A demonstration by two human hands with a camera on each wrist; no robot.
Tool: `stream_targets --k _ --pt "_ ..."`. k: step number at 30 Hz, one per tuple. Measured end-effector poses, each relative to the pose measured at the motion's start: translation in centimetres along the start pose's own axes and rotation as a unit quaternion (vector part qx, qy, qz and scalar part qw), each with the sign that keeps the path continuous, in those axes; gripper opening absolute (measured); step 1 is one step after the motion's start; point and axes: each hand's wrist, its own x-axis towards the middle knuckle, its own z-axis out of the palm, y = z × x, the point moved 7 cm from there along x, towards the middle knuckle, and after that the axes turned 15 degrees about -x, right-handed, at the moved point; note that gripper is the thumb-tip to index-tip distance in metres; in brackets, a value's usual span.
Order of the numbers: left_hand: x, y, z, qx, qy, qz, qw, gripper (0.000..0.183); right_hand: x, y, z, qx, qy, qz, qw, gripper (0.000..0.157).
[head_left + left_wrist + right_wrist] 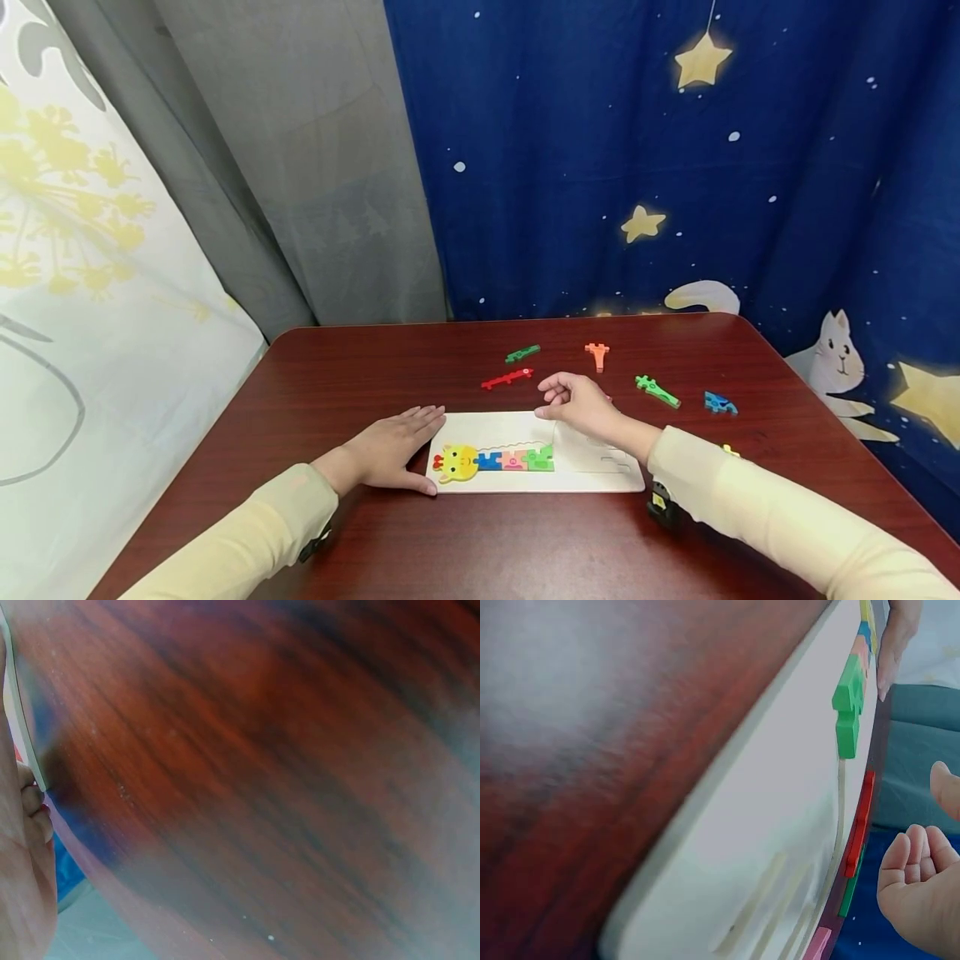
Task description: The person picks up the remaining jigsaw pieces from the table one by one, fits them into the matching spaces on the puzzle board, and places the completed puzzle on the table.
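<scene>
Left hand (397,446) lies at the board's left end, fingers straight, thumb spread wide. Right hand (585,407) is above the board (495,425), fingers loosely bent, thumb well apart from them. Board's flat on the table (480,542), with a yellow head (457,463), blue bit (489,461), pink bit (513,460) and green bit (540,458) in a row. Red strip (507,379) and orange piece (597,356) lie just past it.

The dark red-brown tabletop (517,542) before me looks like smooth, glossy wood with streaked grain. My pale, flat, round-cornered board (487,425) seems smooth, matt wood, its bright green jigsaw-edged piece (847,694) smoothly coloured; my cream long sleeves (750,500) and the star-printed navy curtain (562,167) are matt cloth.
</scene>
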Motion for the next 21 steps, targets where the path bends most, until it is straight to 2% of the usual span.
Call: stream_targets --k 11,21 --pt "0.0 0.0 0.1 0.002 -0.001 0.002 1.0 0.115 1.9 0.1 -0.1 0.005 0.015 0.016 1.0 0.04" --pt "0.0 0.0 0.1 0.0 0.0 0.0 1.0 0.115 3.6 0.3 0.7 0.011 0.019 0.039 0.999 0.038"
